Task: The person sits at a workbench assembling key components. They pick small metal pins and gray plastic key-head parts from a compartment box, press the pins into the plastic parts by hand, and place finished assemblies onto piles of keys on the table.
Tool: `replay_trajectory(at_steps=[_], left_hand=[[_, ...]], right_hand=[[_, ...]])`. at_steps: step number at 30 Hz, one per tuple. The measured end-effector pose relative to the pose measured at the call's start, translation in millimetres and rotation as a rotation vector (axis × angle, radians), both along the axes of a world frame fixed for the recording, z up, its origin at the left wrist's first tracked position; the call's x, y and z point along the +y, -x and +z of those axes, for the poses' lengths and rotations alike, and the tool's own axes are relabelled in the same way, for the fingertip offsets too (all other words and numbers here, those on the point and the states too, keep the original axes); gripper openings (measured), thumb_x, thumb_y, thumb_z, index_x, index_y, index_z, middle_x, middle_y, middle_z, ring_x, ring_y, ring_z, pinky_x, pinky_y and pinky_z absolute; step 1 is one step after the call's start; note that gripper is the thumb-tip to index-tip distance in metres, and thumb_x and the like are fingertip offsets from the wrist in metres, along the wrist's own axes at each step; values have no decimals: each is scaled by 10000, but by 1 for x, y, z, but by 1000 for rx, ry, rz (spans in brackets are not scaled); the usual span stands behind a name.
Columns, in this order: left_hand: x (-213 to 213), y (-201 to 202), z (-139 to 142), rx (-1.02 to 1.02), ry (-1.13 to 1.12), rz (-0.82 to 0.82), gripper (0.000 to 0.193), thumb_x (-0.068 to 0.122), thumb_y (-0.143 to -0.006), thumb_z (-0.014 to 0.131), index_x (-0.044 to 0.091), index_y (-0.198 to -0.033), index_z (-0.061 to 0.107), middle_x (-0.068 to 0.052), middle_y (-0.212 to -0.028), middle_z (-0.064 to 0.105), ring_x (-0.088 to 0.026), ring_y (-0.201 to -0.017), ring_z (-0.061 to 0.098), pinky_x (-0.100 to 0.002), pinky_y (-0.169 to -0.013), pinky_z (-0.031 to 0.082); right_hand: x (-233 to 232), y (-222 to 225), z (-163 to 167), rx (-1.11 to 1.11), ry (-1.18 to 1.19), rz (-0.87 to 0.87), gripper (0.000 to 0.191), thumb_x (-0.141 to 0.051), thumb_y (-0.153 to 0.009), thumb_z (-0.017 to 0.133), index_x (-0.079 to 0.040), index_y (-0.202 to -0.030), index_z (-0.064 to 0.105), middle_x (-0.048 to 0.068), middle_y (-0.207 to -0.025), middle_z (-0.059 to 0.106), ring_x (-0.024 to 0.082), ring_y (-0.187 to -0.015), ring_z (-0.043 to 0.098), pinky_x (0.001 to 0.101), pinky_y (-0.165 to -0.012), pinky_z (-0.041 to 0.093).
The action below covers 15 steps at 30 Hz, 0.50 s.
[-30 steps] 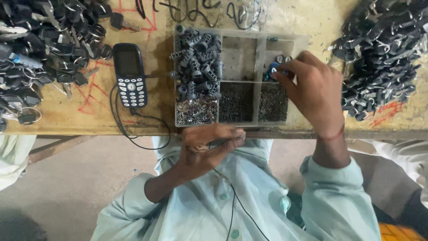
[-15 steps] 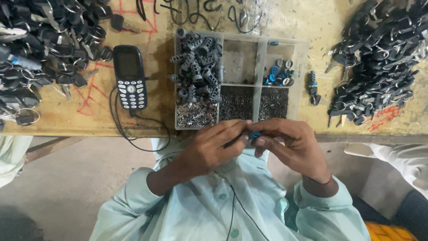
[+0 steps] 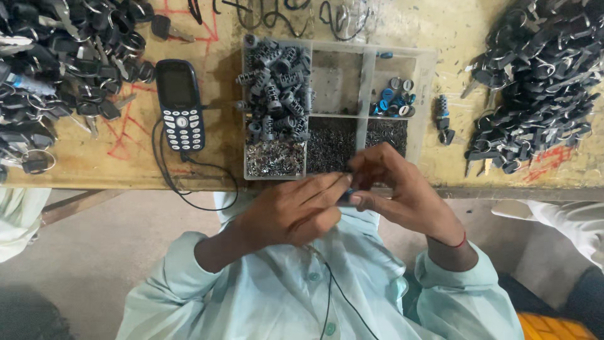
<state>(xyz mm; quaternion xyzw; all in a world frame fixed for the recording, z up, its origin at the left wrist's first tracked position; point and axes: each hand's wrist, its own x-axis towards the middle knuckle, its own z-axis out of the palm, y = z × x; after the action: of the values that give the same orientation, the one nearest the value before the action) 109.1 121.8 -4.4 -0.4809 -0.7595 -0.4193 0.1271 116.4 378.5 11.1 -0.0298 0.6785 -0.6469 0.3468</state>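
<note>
Both hands meet just below bench (image 3: 113, 165) edge: left hand (image 3: 292, 214) and right hand (image 3: 402, 192) fingers pinch small dark part (image 3: 346, 196) between them, near compartment tray (image 3: 423, 107)

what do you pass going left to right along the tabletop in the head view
key pile → phone → parts tray → small lock cylinder → second key pile
</note>
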Motion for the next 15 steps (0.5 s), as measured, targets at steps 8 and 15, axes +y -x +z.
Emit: replay_trajectory(at_steps=[8, 15], left_hand=[[33, -31, 10, -643, -312, 240, 411, -5, -886, 783, 28, -1279, 669, -116, -1167, 762, -254, -1040, 735, -338, -891, 617], [31, -36, 2, -147, -163, 206, 385, -50, -835, 760, -130, -1199, 666, -197, -1124, 732, -277, -997, 690, -385, -842, 607]], right_hand=[[-10, -15, -9, -329, 319, -148, 383, -83, -942, 676, -62, -1237, 432, 1, -994, 536, 92, -815, 542, 236, -639, 456], [-7, -32, -2, -277, 354, -170, 514, -47, -948, 716, -73, -1330, 373, 5, -1011, 525, 89, -938, 525, 269, -808, 485]])
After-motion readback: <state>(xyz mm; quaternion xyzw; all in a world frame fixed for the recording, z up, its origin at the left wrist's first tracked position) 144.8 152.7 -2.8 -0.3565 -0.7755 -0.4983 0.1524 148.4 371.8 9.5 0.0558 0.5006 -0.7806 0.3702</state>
